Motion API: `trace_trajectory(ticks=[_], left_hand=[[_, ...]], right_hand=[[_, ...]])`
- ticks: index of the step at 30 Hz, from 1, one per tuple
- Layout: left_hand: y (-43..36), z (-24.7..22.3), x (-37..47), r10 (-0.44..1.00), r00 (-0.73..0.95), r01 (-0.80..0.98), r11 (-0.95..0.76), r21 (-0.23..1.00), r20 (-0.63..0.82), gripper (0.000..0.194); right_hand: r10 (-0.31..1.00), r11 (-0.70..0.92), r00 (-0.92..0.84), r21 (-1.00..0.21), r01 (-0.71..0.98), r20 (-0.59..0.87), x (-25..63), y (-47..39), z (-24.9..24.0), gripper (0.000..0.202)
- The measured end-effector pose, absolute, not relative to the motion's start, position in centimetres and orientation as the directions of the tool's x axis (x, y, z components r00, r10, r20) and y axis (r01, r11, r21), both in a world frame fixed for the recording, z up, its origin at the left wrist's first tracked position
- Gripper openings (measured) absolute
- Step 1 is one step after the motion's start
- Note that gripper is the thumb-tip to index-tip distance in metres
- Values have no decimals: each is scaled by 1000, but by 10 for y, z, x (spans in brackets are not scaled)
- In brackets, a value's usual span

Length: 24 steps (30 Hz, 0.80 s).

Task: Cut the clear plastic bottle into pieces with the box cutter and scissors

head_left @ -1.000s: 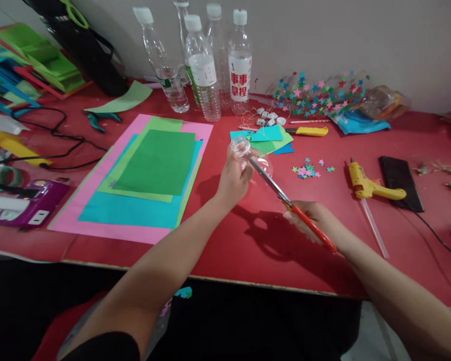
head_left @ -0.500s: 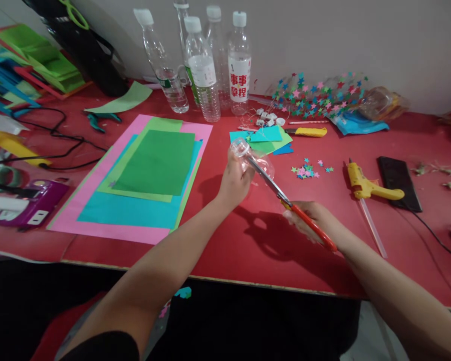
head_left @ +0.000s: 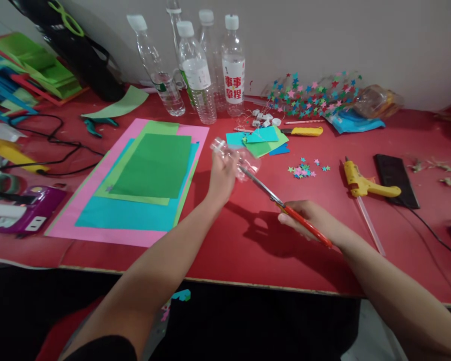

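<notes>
My left hand (head_left: 222, 175) grips the cut-off top of a clear plastic bottle (head_left: 250, 161), its neck pointing up and to the left and its wide end to the right. In my right hand (head_left: 308, 220) is a pair of scissors (head_left: 274, 196) with red handles. The blades look nearly closed, and their tips are at the bottle piece's lower side; whether they touch the plastic I cannot tell. Beyond the bottle piece lie turquoise and green paper scraps (head_left: 263, 138). Small paper stars (head_left: 303, 171) are scattered to its right.
Stacked coloured paper sheets (head_left: 154, 165) lie on the left. Several clear bottles (head_left: 234, 75) stand by the wall, near a yellow cutter knife (head_left: 306, 131) and a star-covered clear piece (head_left: 315, 95). A yellow glue gun (head_left: 361, 184) and a phone (head_left: 396, 179) lie right. Cables (head_left: 60, 135) run far left.
My left hand has moved left with the bottle piece, whose neck now tips further left. The scissors' tips now sit by its lower side instead of near the neck opening.
</notes>
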<state>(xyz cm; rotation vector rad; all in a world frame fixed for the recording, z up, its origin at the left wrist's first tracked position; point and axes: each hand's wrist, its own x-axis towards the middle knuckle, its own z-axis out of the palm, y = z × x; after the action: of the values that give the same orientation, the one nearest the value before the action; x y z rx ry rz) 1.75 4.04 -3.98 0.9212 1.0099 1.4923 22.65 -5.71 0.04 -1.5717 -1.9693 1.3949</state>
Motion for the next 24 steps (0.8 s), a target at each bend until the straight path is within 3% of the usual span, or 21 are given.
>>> trace_trajectory(ticks=[3,6,10,15,21,24], left_hand=[[41,-36,18,992,-128,-400,-42,916,-10,23],[32,-31,23,997,48,-478,73,875,-57,25],[16,-28,31,961,248,-447,222,866,-119,29],[5,-28,35,890,442,-415,312,854,-110,31],[4,-29,30,757,623,-324,480,815,-198,43],[5,-28,27,708,687,-338,510,791,-163,47]], right_hand=[[923,-35,-290,-803,596,-255,224,-56,-1,51],[985,-84,-79,-830,552,-152,226,-53,-5,50],[994,-97,101,-824,559,-49,230,-45,-12,47],[993,8,81,-716,698,90,228,-40,-15,44],[991,63,20,-608,792,129,226,-40,-17,31],[989,72,17,-588,806,144,226,-40,-18,28]])
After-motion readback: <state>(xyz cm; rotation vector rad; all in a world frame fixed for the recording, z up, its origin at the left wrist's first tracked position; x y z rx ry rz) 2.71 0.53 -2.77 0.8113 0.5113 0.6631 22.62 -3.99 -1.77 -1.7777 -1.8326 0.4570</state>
